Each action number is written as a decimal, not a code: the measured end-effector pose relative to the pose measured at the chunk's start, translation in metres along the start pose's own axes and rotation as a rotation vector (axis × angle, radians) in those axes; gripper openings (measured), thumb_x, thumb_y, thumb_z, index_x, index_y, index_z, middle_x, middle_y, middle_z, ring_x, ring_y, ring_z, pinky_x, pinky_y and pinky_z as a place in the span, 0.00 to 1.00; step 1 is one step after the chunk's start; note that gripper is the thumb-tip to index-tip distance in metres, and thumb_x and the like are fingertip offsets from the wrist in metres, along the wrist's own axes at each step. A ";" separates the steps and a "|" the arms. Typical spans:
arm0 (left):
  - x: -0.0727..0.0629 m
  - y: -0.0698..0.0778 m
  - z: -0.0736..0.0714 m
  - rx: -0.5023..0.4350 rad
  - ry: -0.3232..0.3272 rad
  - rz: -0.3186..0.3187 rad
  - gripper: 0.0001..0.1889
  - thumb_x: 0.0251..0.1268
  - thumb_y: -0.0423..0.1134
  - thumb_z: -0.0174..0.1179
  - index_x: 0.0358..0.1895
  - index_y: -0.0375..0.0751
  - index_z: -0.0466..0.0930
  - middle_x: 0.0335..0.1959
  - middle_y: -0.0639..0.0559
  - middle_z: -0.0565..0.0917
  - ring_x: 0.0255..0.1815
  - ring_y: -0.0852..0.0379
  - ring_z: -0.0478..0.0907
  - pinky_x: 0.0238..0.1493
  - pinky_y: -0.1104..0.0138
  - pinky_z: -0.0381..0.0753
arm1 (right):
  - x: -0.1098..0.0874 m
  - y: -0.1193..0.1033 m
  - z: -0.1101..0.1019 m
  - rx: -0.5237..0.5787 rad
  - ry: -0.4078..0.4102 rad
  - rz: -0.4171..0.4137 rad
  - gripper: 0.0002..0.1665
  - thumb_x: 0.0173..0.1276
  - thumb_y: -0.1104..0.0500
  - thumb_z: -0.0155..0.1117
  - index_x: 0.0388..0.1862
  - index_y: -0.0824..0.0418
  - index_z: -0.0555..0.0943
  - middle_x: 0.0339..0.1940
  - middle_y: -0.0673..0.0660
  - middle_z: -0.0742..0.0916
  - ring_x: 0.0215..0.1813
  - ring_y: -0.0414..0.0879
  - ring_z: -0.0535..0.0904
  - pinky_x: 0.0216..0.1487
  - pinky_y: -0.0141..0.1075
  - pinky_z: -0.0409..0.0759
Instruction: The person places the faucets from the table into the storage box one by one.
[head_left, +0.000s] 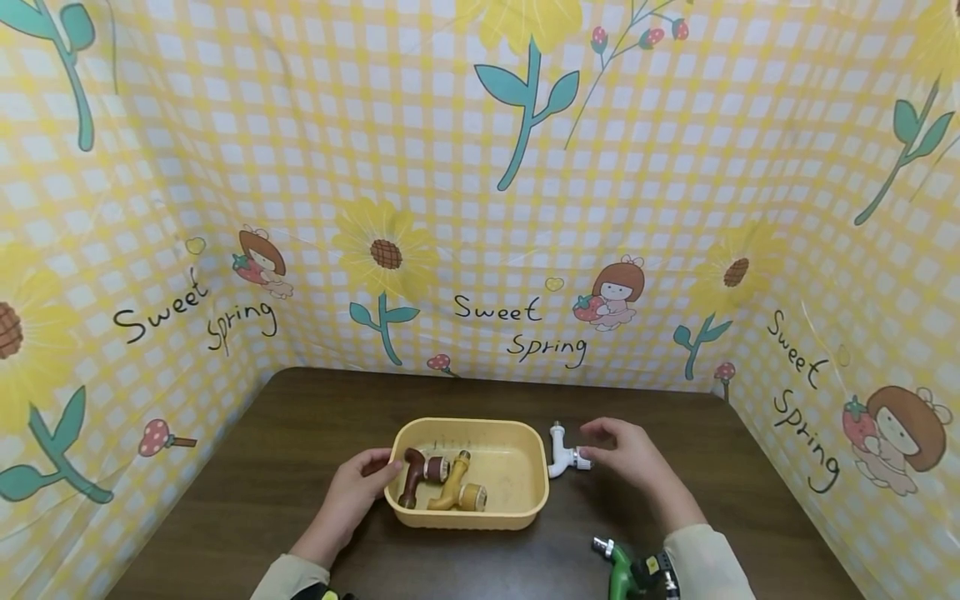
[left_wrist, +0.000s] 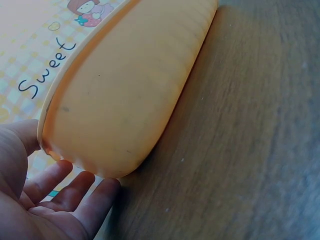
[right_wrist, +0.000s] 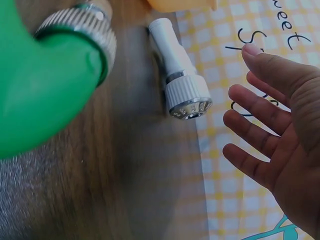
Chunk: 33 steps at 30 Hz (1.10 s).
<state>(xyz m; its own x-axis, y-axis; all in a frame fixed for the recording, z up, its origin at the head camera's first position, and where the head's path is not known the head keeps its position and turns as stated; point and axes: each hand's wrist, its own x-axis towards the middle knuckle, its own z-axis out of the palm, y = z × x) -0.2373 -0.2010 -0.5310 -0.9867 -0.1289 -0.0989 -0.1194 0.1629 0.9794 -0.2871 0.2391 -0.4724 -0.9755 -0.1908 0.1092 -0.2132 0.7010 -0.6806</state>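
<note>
A yellow plastic basin (head_left: 502, 521) stands on the table, with a dark red tap (head_left: 412, 479) and a yellow tap (head_left: 452, 483) lying inside it. At the basin's left end my left hand (head_left: 351, 496) grips the rim, thumb over the edge and fingers against the outer wall (left_wrist: 115, 95). Just right of the basin lies a white tap (head_left: 561, 458). My right hand (head_left: 628, 457) hovers beside its ribbed knob; in the right wrist view the fingers (right_wrist: 255, 107) are spread and apart from the white tap (right_wrist: 187, 92).
A green tap (head_left: 621, 571) with a metal end lies near the right forearm, partly cut off by the frame. The dark wooden table (head_left: 240, 492) is bordered by a yellow checked cloth (head_left: 450, 167) hanging at the back and both sides.
</note>
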 end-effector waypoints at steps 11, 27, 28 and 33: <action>-0.001 0.000 0.000 -0.003 0.000 0.012 0.22 0.72 0.40 0.65 0.62 0.29 0.78 0.55 0.39 0.85 0.51 0.55 0.82 0.44 0.65 0.86 | 0.007 0.011 0.002 0.014 -0.051 0.027 0.23 0.62 0.55 0.78 0.55 0.59 0.85 0.51 0.54 0.88 0.56 0.52 0.82 0.58 0.52 0.80; -0.004 0.002 0.001 -0.009 0.013 0.016 0.22 0.71 0.41 0.67 0.62 0.33 0.79 0.55 0.40 0.85 0.51 0.55 0.82 0.44 0.65 0.86 | 0.014 0.022 0.007 -0.010 -0.110 0.101 0.27 0.58 0.52 0.82 0.56 0.55 0.85 0.52 0.50 0.87 0.57 0.51 0.81 0.61 0.54 0.79; -0.004 0.002 0.001 -0.009 0.015 0.012 0.22 0.71 0.41 0.67 0.62 0.33 0.79 0.55 0.41 0.85 0.51 0.55 0.82 0.44 0.65 0.86 | 0.015 0.022 0.007 -0.015 -0.113 0.101 0.27 0.58 0.52 0.82 0.56 0.54 0.85 0.52 0.50 0.87 0.58 0.51 0.81 0.61 0.54 0.79; -0.002 0.000 0.001 -0.009 0.013 -0.004 0.22 0.71 0.41 0.66 0.62 0.32 0.79 0.55 0.41 0.85 0.51 0.55 0.82 0.44 0.65 0.86 | 0.015 0.026 0.009 -0.027 -0.128 0.111 0.27 0.56 0.51 0.83 0.54 0.53 0.85 0.52 0.51 0.87 0.56 0.51 0.80 0.61 0.55 0.78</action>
<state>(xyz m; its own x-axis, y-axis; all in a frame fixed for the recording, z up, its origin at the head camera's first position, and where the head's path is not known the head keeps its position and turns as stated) -0.2352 -0.2000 -0.5305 -0.9847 -0.1422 -0.1007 -0.1225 0.1539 0.9805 -0.3069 0.2489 -0.4949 -0.9788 -0.1961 -0.0600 -0.1076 0.7403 -0.6636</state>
